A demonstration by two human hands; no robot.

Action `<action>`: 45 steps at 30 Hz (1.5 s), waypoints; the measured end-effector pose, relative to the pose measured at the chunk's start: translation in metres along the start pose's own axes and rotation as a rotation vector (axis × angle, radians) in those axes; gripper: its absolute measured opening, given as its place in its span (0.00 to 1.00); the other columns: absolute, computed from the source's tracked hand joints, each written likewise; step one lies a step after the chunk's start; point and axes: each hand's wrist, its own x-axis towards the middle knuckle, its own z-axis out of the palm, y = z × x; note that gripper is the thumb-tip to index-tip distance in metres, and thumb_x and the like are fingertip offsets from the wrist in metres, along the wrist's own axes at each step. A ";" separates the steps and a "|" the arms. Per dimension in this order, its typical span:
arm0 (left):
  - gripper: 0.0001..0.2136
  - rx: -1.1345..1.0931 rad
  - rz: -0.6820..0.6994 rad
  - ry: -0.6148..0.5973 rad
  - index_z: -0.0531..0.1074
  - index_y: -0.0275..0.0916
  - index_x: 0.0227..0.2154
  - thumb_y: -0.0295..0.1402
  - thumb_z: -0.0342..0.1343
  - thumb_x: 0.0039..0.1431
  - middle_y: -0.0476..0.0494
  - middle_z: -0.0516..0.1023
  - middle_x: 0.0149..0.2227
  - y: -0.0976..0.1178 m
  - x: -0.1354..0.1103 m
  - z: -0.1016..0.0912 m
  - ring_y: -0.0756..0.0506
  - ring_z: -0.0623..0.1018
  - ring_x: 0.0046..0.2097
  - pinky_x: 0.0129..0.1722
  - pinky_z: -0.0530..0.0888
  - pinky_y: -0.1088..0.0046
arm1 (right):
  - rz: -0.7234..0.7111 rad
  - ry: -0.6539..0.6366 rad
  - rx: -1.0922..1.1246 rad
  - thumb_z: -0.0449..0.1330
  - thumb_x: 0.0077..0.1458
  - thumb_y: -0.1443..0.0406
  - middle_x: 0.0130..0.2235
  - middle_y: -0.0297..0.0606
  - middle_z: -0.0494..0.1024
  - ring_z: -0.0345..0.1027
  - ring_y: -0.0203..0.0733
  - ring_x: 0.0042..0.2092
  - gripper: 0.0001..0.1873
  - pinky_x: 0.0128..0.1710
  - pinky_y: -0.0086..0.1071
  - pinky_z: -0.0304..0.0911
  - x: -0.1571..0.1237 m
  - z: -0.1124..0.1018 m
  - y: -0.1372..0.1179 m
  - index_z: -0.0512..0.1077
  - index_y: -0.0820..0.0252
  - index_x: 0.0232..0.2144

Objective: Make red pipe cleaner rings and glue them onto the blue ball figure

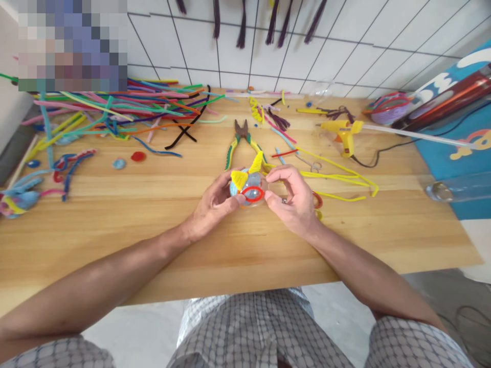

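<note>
In front of me, over the wooden table, I hold a small clear ball with light blue inside or behind it. Two yellow ear-shaped pieces of fuzzy pipe cleaner stick up from its top. Against its near side lies a red oval ring. My left hand is closed around the ball's left side, its thumb at the ring's left end. On the other side, my right hand grips with thumb and index finger, the thumb tip by the ring's right end. Just beyond lie pliers with green and yellow handles.
Many coloured pipe cleaners are heaped at the back left. A yellow glue gun with its cord lies at the right, near scissors and yellow pipe cleaners. A clear jar lies at the far right. Dark tassels hang behind.
</note>
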 end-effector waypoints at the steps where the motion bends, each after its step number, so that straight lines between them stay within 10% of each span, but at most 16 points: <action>1: 0.28 -0.005 0.001 0.001 0.75 0.45 0.65 0.45 0.71 0.64 0.36 0.79 0.68 0.000 0.000 0.000 0.32 0.78 0.68 0.67 0.76 0.53 | -0.002 -0.002 -0.001 0.65 0.58 0.69 0.47 0.38 0.80 0.76 0.46 0.49 0.13 0.53 0.45 0.74 0.000 0.000 0.000 0.72 0.51 0.45; 45: 0.26 -0.015 0.002 0.025 0.76 0.43 0.61 0.47 0.70 0.64 0.37 0.81 0.64 -0.003 0.001 0.000 0.33 0.80 0.65 0.62 0.78 0.56 | -0.172 0.006 -0.099 0.66 0.68 0.65 0.50 0.41 0.80 0.77 0.50 0.54 0.11 0.55 0.50 0.75 -0.005 0.003 0.004 0.73 0.50 0.52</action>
